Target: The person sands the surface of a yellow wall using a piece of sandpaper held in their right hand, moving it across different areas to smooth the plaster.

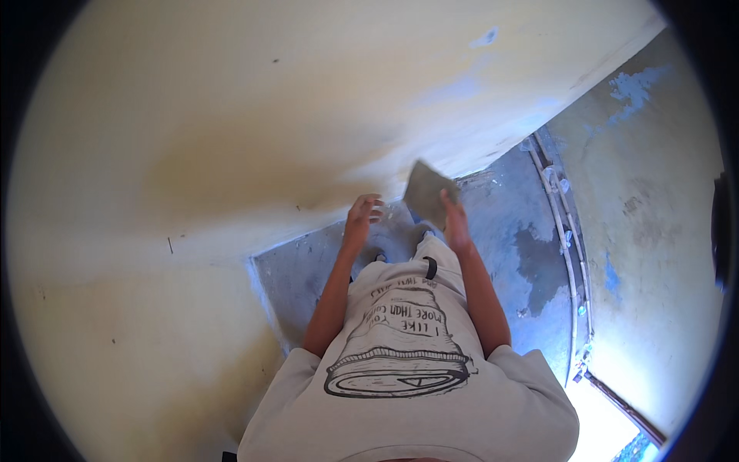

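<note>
In my right hand point(455, 222) I hold a flat, thin grey-brown sheet point(428, 193), perhaps sandpaper; its exact material cannot be told. The sheet is tilted, with a corner pointing up and away from me, and its edges are slightly blurred. My left hand point(364, 213) is raised to the left of the sheet, apart from it, with its fingers slightly bent and nothing in them. Both hands are above the floor, in front of a painted wall point(277, 133).
Another wall meets this one at the left. Long thin poles point(563, 231) lie along the foot of the right wall point(652, 219), with plastic scraps about them. The concrete floor point(496, 231) has damp-looking patches. Small nails or marks dot the wall. Bright light enters at the lower right.
</note>
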Motion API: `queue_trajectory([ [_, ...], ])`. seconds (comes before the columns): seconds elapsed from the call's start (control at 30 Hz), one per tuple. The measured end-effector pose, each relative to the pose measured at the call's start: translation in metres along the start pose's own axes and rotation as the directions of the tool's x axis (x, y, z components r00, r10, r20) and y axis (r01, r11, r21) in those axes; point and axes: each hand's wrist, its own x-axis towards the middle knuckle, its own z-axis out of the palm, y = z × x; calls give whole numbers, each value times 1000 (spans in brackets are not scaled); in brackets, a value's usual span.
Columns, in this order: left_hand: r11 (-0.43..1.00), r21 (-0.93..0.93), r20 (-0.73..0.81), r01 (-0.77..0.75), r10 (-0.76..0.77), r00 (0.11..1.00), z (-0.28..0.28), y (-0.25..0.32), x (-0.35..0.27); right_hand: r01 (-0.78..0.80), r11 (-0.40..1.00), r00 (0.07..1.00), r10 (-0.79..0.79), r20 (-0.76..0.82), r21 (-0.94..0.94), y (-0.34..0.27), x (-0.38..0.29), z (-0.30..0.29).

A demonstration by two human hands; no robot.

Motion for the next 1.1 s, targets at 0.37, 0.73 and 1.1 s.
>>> queue_trajectory([
  [0.37,928,-317,-438,-195,39,898,26,24,33,609,791,664,-546,-510,-54,-159,132,-43],
  [0.73,812,-463,-517,-356,79,852,69,22,40,407,670,867,-69,-494,621,-167,181,-102],
  [1.1,784,-515,-541,-345,14,841,88,24,44,748,632,548,-760,-350,-200,-158,131,-46],
])
